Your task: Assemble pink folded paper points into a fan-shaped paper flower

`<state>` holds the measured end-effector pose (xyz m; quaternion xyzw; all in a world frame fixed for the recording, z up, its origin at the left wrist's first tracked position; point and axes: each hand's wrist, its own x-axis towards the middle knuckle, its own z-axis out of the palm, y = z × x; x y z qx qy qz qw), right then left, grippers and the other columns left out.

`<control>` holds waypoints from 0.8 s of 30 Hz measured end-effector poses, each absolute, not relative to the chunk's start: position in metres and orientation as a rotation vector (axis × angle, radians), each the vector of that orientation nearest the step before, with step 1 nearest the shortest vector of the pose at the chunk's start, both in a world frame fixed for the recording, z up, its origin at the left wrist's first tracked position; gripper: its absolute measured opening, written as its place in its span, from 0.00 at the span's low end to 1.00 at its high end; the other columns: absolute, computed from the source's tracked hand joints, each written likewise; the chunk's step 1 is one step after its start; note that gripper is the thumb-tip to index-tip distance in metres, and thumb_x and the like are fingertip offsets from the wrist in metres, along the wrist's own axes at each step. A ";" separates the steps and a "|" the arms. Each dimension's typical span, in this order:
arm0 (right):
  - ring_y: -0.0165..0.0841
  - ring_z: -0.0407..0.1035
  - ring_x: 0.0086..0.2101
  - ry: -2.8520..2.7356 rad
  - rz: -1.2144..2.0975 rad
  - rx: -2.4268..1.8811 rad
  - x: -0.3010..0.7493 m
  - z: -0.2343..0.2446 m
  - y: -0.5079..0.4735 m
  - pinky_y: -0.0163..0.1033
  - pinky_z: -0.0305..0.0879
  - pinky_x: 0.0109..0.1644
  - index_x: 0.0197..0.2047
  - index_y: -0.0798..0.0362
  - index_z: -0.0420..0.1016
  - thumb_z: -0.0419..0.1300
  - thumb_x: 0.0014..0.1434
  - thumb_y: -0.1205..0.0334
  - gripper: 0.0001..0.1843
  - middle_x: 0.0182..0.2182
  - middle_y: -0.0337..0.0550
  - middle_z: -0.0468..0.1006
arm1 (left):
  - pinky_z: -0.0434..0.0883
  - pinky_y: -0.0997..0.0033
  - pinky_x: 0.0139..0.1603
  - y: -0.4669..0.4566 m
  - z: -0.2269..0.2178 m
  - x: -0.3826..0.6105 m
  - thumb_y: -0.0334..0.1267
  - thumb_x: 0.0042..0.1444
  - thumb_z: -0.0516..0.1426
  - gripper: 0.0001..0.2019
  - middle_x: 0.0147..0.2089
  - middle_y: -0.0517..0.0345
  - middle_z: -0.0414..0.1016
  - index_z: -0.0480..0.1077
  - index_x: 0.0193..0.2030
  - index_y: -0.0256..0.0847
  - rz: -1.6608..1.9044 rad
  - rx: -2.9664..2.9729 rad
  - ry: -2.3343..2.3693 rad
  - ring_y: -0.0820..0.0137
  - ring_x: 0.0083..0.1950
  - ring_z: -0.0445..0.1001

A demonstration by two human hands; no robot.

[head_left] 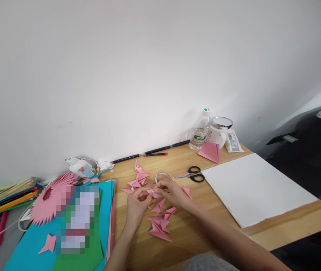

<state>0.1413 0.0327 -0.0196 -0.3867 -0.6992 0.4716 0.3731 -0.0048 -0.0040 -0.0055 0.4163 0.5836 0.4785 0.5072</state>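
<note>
Fingers of my left hand [137, 203] and my right hand [172, 192] are closed on a small pink folded paper piece [155, 194], which shows a white spot. The fingertips cover part of it. Pink pointed paper pieces [141, 176] lie beyond my hands, and more folded pieces [160, 226] lie nearer me on the wooden table [132, 259]. A roll of tape [162, 174] stands just behind my right hand. To its right lie black-handled scissors [193, 174], with one more pink piece [187, 192] beside my right wrist.
A white board [259, 192] covers the right side. Along the wall stand a water bottle [199, 131], a white mug [218, 133] and several pens [166, 147]. At left, a pink spiky paper disc [47, 195] rests on blue paper sheets [33, 241], near a white bottle [81, 167].
</note>
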 end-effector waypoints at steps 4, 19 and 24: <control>0.29 0.61 0.26 -1.759 1.268 -1.058 0.141 -0.023 0.032 0.33 0.57 0.30 0.24 0.54 0.68 0.55 0.54 0.67 0.07 0.23 0.38 0.67 | 0.70 0.77 0.20 -0.004 -0.009 -0.005 0.34 0.37 0.62 0.10 0.21 0.60 0.76 0.72 0.30 0.36 1.142 1.012 1.398 0.67 0.25 0.77; 0.29 0.66 0.26 -1.793 1.070 -1.171 0.137 -0.019 0.026 0.33 0.59 0.29 0.25 0.54 0.72 0.55 0.54 0.69 0.08 0.24 0.40 0.74 | 0.66 0.80 0.15 -0.006 -0.009 -0.003 0.40 0.39 0.63 0.12 0.27 0.52 0.80 0.73 0.31 0.35 1.131 0.959 1.431 0.62 0.30 0.79; 0.31 0.69 0.28 -1.716 1.095 -1.145 0.132 -0.015 0.020 0.35 0.64 0.33 0.27 0.55 0.74 0.56 0.52 0.70 0.07 0.27 0.42 0.77 | 0.74 0.73 0.27 -0.008 -0.012 -0.003 0.39 0.40 0.63 0.08 0.26 0.55 0.79 0.74 0.26 0.36 1.221 0.996 1.403 0.66 0.28 0.78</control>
